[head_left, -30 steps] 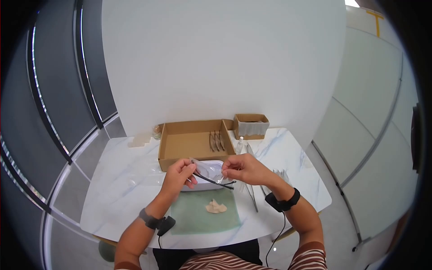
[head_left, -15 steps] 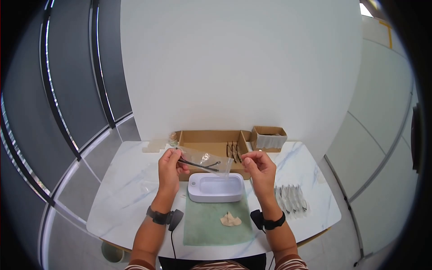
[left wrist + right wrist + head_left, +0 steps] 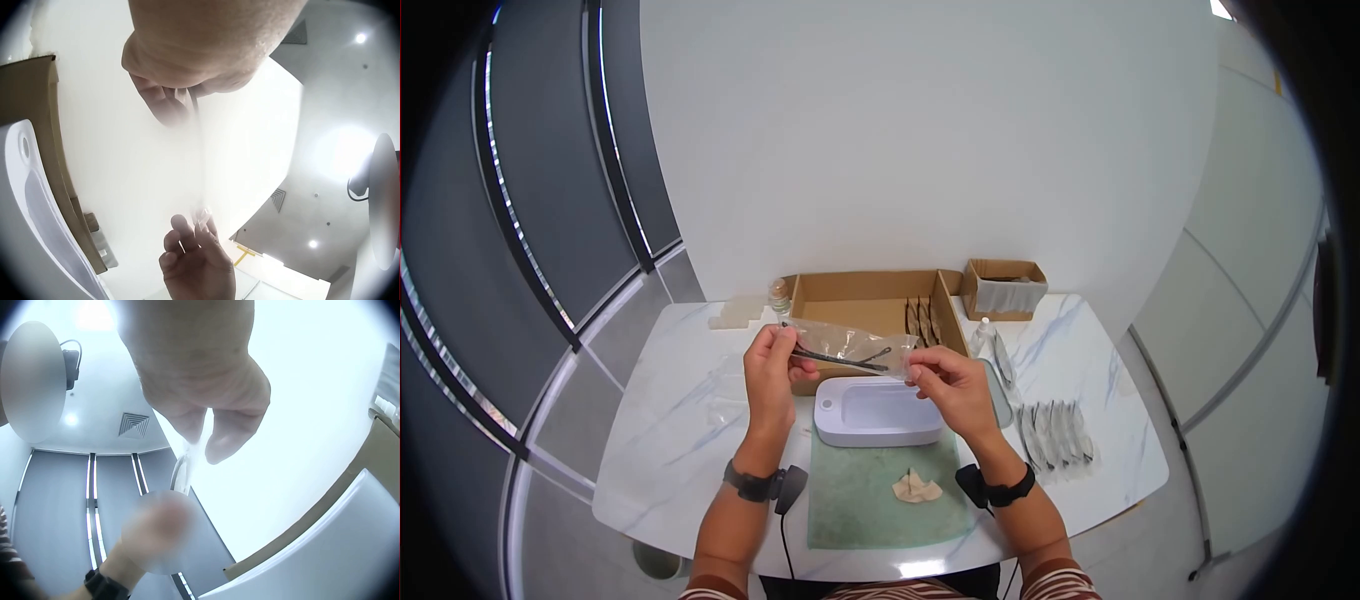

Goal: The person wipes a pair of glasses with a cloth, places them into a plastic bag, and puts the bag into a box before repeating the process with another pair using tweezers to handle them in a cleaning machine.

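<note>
A clear plastic bag (image 3: 840,338) with dark glasses (image 3: 855,362) inside is held up above the white tub-shaped device (image 3: 832,425). At its left end the left hand (image 3: 770,385) pinches the bag and the glasses between thumb and fingers. The right hand (image 3: 955,395) pinches the bag's right end. In the left wrist view the left hand (image 3: 206,44) is above and the right hand (image 3: 200,269) below, the bag washed out between them. The right wrist view shows the right hand's thumb and finger (image 3: 215,434) close together at the bag.
Behind stands a cardboard tray (image 3: 850,290) holding several glasses; a smaller box (image 3: 1005,295) and bottles (image 3: 779,296) flank it. Several bagged glasses (image 3: 1055,437) lie at the right. A beige cloth (image 3: 916,487) rests on a green mat (image 3: 850,510).
The right hand, apart from the bag half a second ago, has taken hold of its right end. The left hand has kept its hold, and the bag is stretched between both hands.
</note>
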Demonstrator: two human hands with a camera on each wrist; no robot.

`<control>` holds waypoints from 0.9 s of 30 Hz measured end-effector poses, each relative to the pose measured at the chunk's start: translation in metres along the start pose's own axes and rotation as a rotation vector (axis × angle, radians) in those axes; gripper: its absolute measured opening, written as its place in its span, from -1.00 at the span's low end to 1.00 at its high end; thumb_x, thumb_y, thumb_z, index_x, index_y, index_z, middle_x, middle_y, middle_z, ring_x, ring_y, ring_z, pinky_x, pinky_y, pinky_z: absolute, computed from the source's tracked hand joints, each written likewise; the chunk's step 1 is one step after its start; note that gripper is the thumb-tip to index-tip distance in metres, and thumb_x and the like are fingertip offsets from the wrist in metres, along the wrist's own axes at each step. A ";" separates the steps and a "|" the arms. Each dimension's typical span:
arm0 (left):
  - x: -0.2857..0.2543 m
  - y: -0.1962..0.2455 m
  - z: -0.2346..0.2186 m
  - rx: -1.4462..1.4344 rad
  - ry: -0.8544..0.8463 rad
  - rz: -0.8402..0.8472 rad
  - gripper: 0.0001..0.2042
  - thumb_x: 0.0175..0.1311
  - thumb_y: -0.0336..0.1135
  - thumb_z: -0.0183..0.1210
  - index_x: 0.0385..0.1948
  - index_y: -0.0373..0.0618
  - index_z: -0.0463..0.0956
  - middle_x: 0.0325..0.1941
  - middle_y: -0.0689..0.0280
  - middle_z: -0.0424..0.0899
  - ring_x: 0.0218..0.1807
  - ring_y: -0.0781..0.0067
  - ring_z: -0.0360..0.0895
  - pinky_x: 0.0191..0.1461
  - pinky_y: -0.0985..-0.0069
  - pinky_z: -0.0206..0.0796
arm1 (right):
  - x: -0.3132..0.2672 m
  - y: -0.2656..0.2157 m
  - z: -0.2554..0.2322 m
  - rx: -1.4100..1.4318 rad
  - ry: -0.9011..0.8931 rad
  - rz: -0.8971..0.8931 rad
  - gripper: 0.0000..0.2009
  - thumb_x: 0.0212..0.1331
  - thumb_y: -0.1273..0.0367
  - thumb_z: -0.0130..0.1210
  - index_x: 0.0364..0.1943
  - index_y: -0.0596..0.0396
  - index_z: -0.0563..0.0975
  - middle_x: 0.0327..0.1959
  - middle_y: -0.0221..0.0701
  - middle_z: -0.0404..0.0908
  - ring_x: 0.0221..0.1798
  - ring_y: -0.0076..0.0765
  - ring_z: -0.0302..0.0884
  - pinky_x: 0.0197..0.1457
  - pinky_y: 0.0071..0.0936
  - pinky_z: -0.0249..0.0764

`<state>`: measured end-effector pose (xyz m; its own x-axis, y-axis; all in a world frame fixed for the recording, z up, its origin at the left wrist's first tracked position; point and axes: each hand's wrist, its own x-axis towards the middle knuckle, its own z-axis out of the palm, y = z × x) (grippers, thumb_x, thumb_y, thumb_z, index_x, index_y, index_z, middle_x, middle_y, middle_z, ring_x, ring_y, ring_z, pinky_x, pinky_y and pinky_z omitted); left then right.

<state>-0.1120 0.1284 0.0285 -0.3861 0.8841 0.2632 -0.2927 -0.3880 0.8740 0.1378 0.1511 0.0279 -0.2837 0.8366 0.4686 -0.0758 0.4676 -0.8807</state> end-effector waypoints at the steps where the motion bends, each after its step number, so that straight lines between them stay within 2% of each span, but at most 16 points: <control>1: -0.001 -0.001 0.001 0.005 -0.002 -0.002 -0.81 0.53 -0.24 0.07 -0.31 -0.10 0.47 -0.40 0.35 0.60 -0.53 0.64 0.55 -0.49 0.65 0.52 | 0.000 -0.003 0.000 0.039 -0.001 0.075 -0.82 0.34 0.44 0.22 -0.05 0.22 0.69 -0.26 -0.45 0.69 -0.25 -0.58 0.65 -0.28 -0.61 0.57; 2: -0.002 -0.001 0.004 0.004 0.009 -0.003 -0.82 0.53 -0.24 0.07 -0.30 -0.10 0.47 -0.40 0.36 0.59 -0.52 0.63 0.55 -0.48 0.65 0.53 | 0.000 -0.004 0.000 0.078 -0.002 0.148 -0.80 0.36 0.42 0.21 -0.04 0.22 0.69 -0.27 -0.44 0.70 -0.23 -0.56 0.67 -0.28 -0.60 0.58; 5: -0.005 -0.002 0.008 0.012 0.034 0.007 -0.82 0.54 -0.24 0.07 -0.29 -0.10 0.48 -0.39 0.36 0.60 -0.51 0.62 0.58 -0.45 0.65 0.55 | 0.003 0.001 -0.004 0.092 -0.040 0.169 -0.79 0.37 0.40 0.21 -0.02 0.21 0.69 -0.25 -0.41 0.73 -0.20 -0.53 0.70 -0.29 -0.59 0.59; 10: -0.008 -0.005 0.013 0.003 0.058 0.036 -0.82 0.54 -0.23 0.09 -0.28 -0.10 0.49 -0.36 0.35 0.64 -0.44 0.59 0.65 -0.42 0.66 0.57 | 0.004 0.010 -0.006 0.073 -0.065 0.146 -0.77 0.34 0.39 0.23 -0.02 0.18 0.71 -0.30 -0.41 0.76 -0.29 -0.57 0.68 -0.32 -0.60 0.59; 12: -0.010 -0.004 0.015 0.028 0.062 -0.002 -0.80 0.53 -0.23 0.11 -0.30 -0.12 0.47 -0.36 0.32 0.65 -0.43 0.55 0.65 -0.38 0.63 0.55 | 0.004 0.011 -0.006 0.061 -0.087 0.135 -0.78 0.33 0.39 0.24 -0.02 0.19 0.71 -0.31 -0.42 0.76 -0.31 -0.58 0.66 -0.32 -0.60 0.59; 17: -0.011 -0.005 0.013 0.039 0.016 -0.042 -0.80 0.53 -0.22 0.10 -0.30 -0.11 0.47 -0.38 0.32 0.66 -0.45 0.55 0.66 -0.40 0.65 0.55 | 0.002 0.006 -0.002 0.069 0.024 0.154 -0.79 0.30 0.43 0.26 -0.04 0.18 0.72 -0.35 -0.46 0.74 -0.35 -0.63 0.62 -0.33 -0.62 0.56; 21: -0.013 -0.001 0.015 0.047 0.001 -0.054 -0.80 0.53 -0.21 0.09 -0.29 -0.11 0.48 -0.42 0.33 0.65 -0.48 0.56 0.66 -0.43 0.68 0.55 | 0.001 0.005 0.001 0.029 0.028 0.162 -0.79 0.27 0.46 0.28 -0.05 0.17 0.72 -0.38 -0.48 0.71 -0.38 -0.64 0.60 -0.34 -0.63 0.54; 23: -0.014 -0.001 0.015 0.044 0.000 -0.063 -0.80 0.53 -0.21 0.09 -0.30 -0.11 0.48 -0.42 0.32 0.65 -0.48 0.56 0.67 -0.43 0.68 0.55 | 0.000 0.006 0.001 -0.104 0.015 0.087 -0.80 0.25 0.48 0.28 -0.06 0.21 0.71 -0.36 -0.47 0.71 -0.40 -0.63 0.60 -0.35 -0.65 0.52; 27: -0.014 -0.001 0.014 0.030 -0.018 -0.095 -0.80 0.52 -0.22 0.10 -0.30 -0.13 0.47 -0.41 0.29 0.64 -0.45 0.50 0.67 -0.40 0.63 0.53 | 0.000 0.010 0.002 -0.185 0.033 -0.032 -0.80 0.20 0.50 0.31 -0.09 0.19 0.73 -0.38 -0.48 0.69 -0.45 -0.64 0.54 -0.38 -0.66 0.46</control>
<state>-0.0940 0.1200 0.0299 -0.3418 0.9212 0.1862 -0.3009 -0.2950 0.9069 0.1353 0.1558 0.0189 -0.2525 0.8277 0.5011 0.0936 0.5363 -0.8388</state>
